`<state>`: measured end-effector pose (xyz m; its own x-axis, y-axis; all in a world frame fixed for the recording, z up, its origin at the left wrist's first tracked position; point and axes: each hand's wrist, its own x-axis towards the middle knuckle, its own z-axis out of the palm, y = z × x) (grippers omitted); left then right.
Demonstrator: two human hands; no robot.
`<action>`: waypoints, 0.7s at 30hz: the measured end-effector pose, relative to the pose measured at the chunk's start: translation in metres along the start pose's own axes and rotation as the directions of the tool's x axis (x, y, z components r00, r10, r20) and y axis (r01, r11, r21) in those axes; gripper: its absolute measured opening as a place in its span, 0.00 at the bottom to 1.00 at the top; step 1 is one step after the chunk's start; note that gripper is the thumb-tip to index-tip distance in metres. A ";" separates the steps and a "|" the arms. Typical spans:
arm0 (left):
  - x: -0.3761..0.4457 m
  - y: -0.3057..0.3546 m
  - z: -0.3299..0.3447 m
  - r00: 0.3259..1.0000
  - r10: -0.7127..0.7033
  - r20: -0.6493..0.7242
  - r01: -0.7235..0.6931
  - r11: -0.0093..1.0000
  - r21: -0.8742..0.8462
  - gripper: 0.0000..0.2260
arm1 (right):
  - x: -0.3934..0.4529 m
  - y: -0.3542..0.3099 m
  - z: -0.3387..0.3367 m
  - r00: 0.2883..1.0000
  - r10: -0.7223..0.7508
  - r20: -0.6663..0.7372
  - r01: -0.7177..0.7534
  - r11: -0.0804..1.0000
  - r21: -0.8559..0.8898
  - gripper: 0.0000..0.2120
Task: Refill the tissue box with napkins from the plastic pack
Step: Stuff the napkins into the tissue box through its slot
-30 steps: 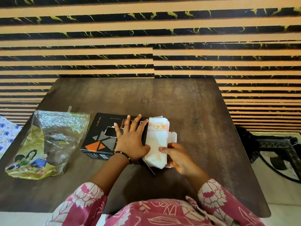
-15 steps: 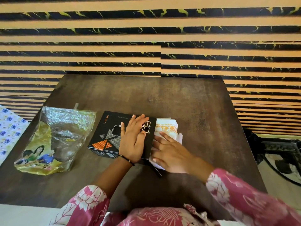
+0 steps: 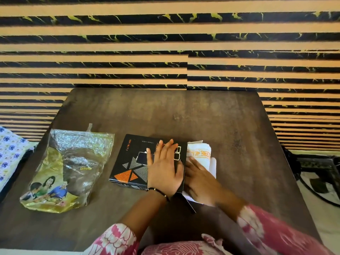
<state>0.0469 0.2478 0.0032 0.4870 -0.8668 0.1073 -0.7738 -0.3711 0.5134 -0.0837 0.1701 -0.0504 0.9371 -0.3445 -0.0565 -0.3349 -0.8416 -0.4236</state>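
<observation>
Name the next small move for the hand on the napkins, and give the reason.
Probably keep the right hand pushing the napkin stack sideways into the black tissue box. Much of the stack sticks out of the box's open right end, while the left hand lies flat on top, bracing the box.

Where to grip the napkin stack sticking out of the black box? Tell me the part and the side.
Grip the napkin stack by its free right end, coming from the right: that end sticks out of the black box, the left hand covers the box top, and the right hand already lies on the near part.
</observation>
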 end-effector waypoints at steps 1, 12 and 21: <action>0.000 0.001 0.002 1.000 0.004 0.011 -0.005 0.999 0.042 0.30 | -0.014 0.006 0.005 0.997 0.013 -0.074 -0.014 1.000 -0.011 0.26; 0.002 0.001 0.004 0.995 0.002 0.104 -0.019 0.987 0.161 0.27 | -0.017 -0.033 -0.026 0.659 0.752 0.027 -0.689 0.589 0.423 0.33; 0.003 0.003 0.002 0.993 0.011 0.113 -0.028 0.989 0.148 0.28 | 0.000 -0.046 -0.032 0.604 0.777 0.177 -0.761 0.496 0.418 0.21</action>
<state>0.0449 0.2437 0.0033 0.4291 -0.9031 0.0159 -0.8385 -0.3917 0.3789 -0.0715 0.1957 -0.0018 0.3228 -0.7888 -0.5231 -0.8380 0.0187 -0.5453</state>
